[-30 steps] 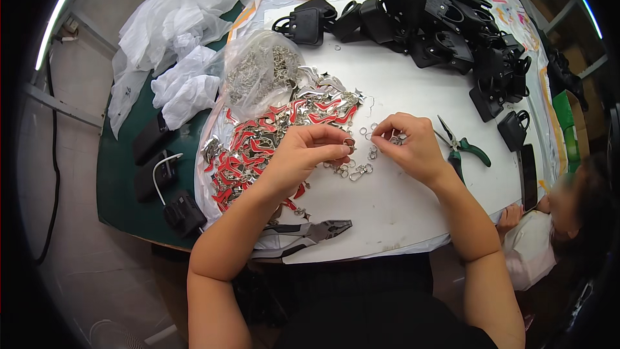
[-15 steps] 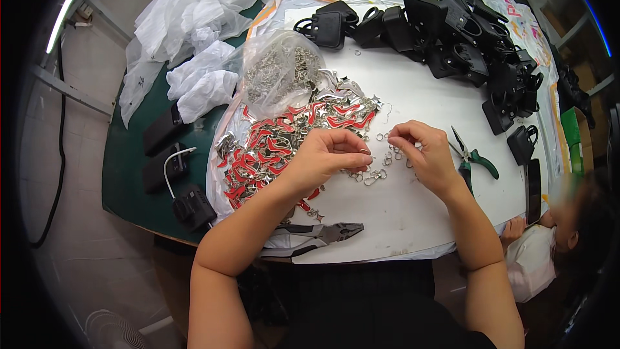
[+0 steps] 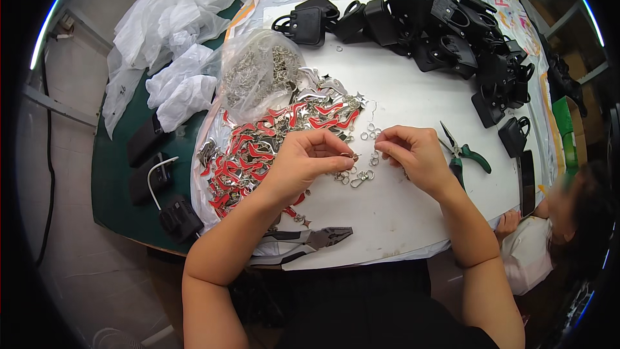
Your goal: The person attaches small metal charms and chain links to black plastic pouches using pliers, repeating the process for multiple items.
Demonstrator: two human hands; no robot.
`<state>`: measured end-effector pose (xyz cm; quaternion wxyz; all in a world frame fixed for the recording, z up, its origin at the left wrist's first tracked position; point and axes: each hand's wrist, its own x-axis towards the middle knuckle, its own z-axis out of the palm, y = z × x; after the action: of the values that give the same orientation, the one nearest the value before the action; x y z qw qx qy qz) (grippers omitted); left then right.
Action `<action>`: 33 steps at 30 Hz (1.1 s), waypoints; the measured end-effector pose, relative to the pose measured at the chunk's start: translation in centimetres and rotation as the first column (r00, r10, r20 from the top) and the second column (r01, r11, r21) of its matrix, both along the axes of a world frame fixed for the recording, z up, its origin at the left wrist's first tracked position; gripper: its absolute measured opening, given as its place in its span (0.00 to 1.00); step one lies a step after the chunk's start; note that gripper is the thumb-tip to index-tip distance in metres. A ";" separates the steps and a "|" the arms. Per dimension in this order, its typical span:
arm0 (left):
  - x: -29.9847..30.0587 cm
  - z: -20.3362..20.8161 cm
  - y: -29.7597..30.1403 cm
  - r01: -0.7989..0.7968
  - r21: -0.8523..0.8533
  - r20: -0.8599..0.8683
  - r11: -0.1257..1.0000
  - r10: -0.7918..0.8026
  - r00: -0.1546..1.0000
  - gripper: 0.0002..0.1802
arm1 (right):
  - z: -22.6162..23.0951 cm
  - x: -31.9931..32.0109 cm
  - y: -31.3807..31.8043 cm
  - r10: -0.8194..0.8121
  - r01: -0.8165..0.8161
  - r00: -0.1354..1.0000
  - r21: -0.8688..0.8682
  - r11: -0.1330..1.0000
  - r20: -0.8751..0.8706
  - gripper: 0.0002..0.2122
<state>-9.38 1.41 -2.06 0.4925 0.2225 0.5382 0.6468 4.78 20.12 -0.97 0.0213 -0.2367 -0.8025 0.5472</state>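
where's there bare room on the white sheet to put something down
One patch of white sheet lies between grey pliers and right forearm, another between black bags and right hand. Crowded: red charms heaped beside the left hand, metal rings scattered between the hands.

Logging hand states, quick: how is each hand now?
Left hand: closed, pinching a small metal piece.
Right hand: closed in a pinch; whether it holds anything cannot be told.
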 end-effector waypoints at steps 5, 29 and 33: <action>0.1 -0.6 -0.1 -0.005 0.033 -0.046 0.999 0.007 0.999 0.09 | -0.9 0.4 0.1 0.001 -0.059 0.985 -0.325 0.944 -0.174 0.05; 0.6 -0.6 -0.2 0.043 0.094 -0.226 0.995 -0.020 0.974 0.06 | -0.7 0.2 -0.7 0.010 -0.106 0.986 -0.581 0.807 -0.165 0.06; 0.7 -0.4 0.1 0.068 0.136 -0.331 0.988 -0.019 0.943 0.06 | -1.0 0.7 -0.7 -0.044 -0.106 0.959 -0.497 0.861 -0.280 0.06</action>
<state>-8.71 1.52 -2.43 0.3926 0.3743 0.5590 0.6270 5.45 19.40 -2.01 0.0634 -0.1406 -0.6225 0.7672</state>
